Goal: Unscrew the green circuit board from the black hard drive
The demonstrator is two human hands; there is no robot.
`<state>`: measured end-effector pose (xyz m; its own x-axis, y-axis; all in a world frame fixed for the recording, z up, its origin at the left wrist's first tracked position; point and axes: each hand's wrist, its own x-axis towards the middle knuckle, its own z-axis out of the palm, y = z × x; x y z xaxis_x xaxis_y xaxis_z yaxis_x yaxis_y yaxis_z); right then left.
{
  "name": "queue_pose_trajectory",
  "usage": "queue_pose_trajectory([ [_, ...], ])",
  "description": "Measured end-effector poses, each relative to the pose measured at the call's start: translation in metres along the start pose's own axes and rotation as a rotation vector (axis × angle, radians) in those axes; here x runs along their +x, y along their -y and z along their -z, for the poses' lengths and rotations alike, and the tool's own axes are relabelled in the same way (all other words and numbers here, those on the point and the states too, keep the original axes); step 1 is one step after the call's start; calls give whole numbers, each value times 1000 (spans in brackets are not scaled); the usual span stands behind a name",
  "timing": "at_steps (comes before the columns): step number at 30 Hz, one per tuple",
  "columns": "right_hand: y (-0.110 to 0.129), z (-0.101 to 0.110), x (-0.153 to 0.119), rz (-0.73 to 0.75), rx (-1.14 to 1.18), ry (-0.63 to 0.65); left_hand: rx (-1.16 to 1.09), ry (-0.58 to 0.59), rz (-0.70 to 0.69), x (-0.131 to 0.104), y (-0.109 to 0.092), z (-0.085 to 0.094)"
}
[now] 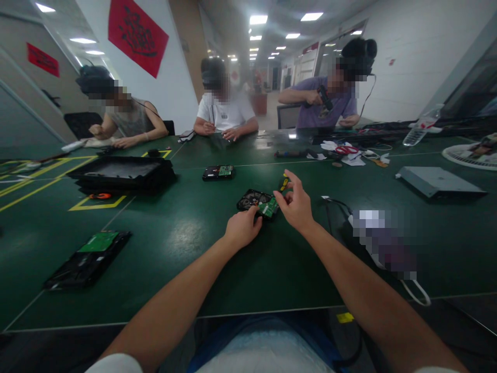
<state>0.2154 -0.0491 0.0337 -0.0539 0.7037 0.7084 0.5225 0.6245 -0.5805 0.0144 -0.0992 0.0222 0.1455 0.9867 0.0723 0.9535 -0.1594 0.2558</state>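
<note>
A hard drive (251, 199) with a green circuit board (268, 208) lies on the green table in front of me. My left hand (244, 228) grips its near edge, thumb by the board and fingers curled against the side. At the drive's right side is my right hand (297, 203), its thumb close to the board's corner. Between that thumb and the fingers sits a screwdriver (284, 182) with a yellow and black handle; its shaft and tip cannot be made out.
Another drive (218, 172) lies beyond. To the left are a black casing (124, 171) and a black device with a green board (97, 242). On the right are a grey metal box (438, 181), a blurred cabled object (382, 243) and a bottle (422, 127). Three people sit opposite.
</note>
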Motion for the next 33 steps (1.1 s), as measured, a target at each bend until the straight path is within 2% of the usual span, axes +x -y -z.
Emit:
queue_pose_trajectory([
  [6, -2, 0, 0, -30, 69, 18, 10, 1, -22, -1, 0, 1],
  [33, 1, 2, 1, -17, 29, 24, 13, 7, -1, 1, 1, -1],
])
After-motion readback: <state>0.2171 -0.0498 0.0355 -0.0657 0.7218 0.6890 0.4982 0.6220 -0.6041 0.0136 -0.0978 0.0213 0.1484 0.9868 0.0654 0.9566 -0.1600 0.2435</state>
